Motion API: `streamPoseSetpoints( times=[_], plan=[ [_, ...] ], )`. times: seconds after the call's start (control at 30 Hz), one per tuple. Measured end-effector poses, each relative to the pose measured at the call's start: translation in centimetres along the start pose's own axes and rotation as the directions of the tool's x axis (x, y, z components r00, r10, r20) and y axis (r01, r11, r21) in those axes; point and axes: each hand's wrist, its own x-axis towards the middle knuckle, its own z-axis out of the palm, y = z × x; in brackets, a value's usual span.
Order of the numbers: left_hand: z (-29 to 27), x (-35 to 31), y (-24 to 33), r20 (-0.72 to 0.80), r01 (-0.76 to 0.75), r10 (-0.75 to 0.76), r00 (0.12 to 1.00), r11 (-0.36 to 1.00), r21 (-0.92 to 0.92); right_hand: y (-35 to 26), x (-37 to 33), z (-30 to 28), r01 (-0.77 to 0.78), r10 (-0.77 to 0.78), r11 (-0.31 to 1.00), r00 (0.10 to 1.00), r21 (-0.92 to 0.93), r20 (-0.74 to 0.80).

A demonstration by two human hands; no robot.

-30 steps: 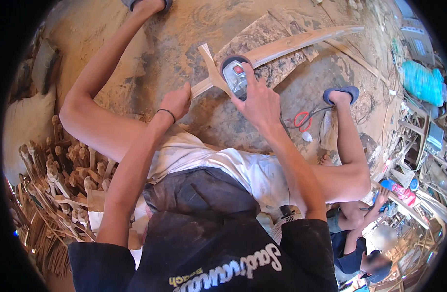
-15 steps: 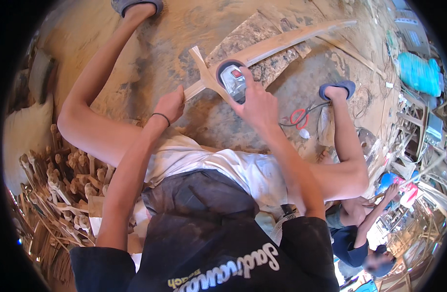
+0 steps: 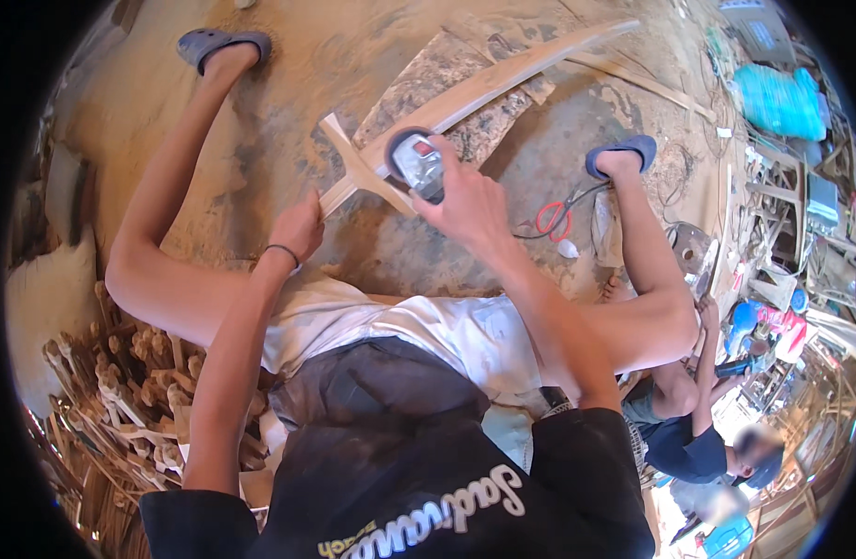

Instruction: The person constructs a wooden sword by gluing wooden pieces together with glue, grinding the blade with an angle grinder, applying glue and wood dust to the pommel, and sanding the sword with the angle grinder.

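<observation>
Evidently, in the head view, the wooden sword (image 3: 502, 82) has its full outline: curved blade, crossguard (image 3: 352, 166) and grip are all in place. It lies diagonally ahead of the person, its tip far right, its blade over a mottled board (image 3: 414, 86). The left hand (image 3: 300, 226) has its fingers closed round the grip; the right hand (image 3: 470, 205) is wrapped round a disc sander (image 3: 421, 170), which seems to rest on the blade just past the crossguard. Surface work looks under way; how much remains rough cannot be told. Close to the sander, the crossguard may limit its reach. Red-handled scissors (image 3: 552, 221) lie to the right, apart from the sword; carved wooden pieces (image 3: 139, 373) crowd the near left. A co-worker (image 3: 679, 443) sits near right.
</observation>
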Motion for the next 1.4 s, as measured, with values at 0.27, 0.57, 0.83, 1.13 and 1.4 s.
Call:
streamPoseSetpoints(
  times=[0.27,0.57,0.83,1.13,1.4],
  plan=[
    [-1.4,0.5,-2.5,0.062,0.051,-0.056,0.996,0.996,0.078,8.7,3.9,-5.4,-0.258,0.301,0.95,0.907,0.177,-0.295],
    [-3.3,-0.7,-5.5,0.064,0.031,-0.043,0.997,0.985,0.169,3.7,3.0,-3.8,-0.203,0.231,0.958,0.965,0.202,-0.126],
    [-5.0,-1.1,-8.1,0.106,0.034,-0.06,0.993,0.972,0.231,2.2,3.6,-2.1,-0.049,0.063,0.995,0.984,0.089,-0.164],
    [-5.4,-0.7,-8.7,0.148,0.012,-0.052,0.988,0.966,0.258,8.0,5.9,-7.1,-0.312,0.356,0.933,0.877,0.182,-0.322],
    [-5.8,-0.9,-10.3,0.19,0.056,-0.092,0.978,0.981,0.188,-2.0,4.1,0.1,0.059,-0.056,0.998,0.994,0.029,-0.098]
  ],
)
